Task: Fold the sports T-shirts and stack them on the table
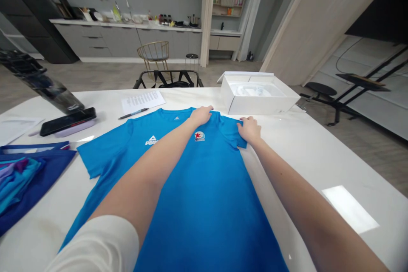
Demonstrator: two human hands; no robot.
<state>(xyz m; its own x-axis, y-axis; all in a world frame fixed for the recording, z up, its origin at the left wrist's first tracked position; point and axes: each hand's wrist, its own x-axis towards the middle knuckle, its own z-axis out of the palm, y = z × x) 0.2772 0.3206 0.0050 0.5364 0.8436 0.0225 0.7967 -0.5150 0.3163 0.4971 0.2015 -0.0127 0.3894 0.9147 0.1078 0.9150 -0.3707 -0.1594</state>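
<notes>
Blue shirt: a bright blue T-shirt (pixel 204 195) lies front-up and spread flat on the white table (pixel 318 153), collar at the far end, hem running off the near edge of view.
Left hand: the left hand (pixel 201 115) rests at the collar, near the right shoulder seam, fingers curled and pinching the fabric there.
Right hand: the right hand (pixel 249 129) sits on the right sleeve, fingers closed on its edge; that sleeve looks bunched inward.
Progress: as I judge it, the shirt is laid out and smoothed, and a fold is only starting at the right shoulder; the left sleeve lies flat and untouched, the body unfolded.
Left side: a pile of blue and teal garments (pixel 22 178) lies at the table's left edge, well apart from the hands.
Far side: a sheet of paper (pixel 143 101) with a pen (pixel 133 113), a dark phone (pixel 68 121), and an open white box (pixel 259 97) just beyond the right hand.
</notes>
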